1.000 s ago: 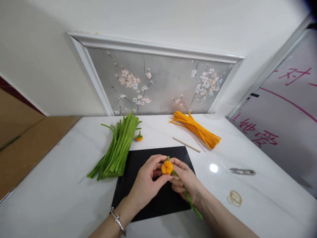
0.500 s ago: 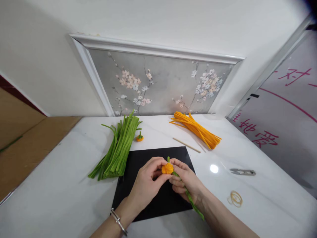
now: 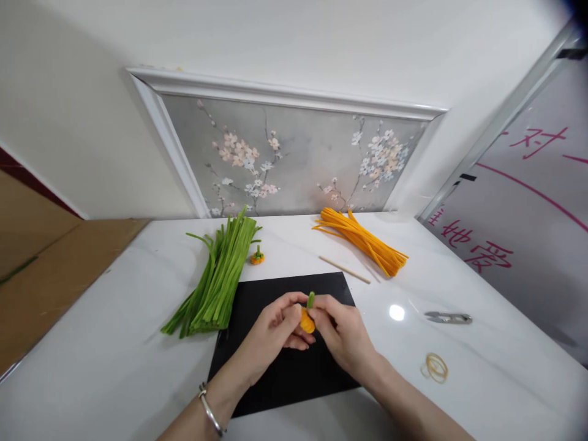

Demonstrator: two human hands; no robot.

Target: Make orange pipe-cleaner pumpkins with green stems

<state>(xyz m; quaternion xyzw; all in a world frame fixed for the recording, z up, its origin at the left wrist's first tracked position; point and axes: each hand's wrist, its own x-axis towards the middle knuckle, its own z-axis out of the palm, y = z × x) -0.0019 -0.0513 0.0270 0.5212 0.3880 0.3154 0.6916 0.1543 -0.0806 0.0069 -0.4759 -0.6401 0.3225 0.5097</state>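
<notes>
Over a black mat (image 3: 275, 386), my left hand (image 3: 275, 327) pinches a small orange pipe-cleaner pumpkin (image 3: 307, 323) between thumb and fingers. A short green pipe-cleaner stem (image 3: 311, 299) sticks up from its top. My right hand (image 3: 343, 331) is closed at the base of this stem, its thumb and index finger pressed against the green pipe cleaner. The long loose part of that green strand is hidden behind my right hand. A finished-looking little orange pumpkin (image 3: 258, 258) with a green stem stands on the table beyond the mat.
Left of the mat lies a bundle of green pipe cleaners (image 3: 220, 282). An orange bundle (image 3: 362, 240) and a thin wooden stick (image 3: 344, 269) lie at the back right. Thread snips (image 3: 448, 318) and yellowish rubber bands (image 3: 435, 367) rest on the white table (image 3: 395, 355) at right.
The pumpkin has been tilted and lowered slightly between my hands. My right hand has turned knuckles-up onto the stem, and the green tail that hung below it has gone out of sight.
</notes>
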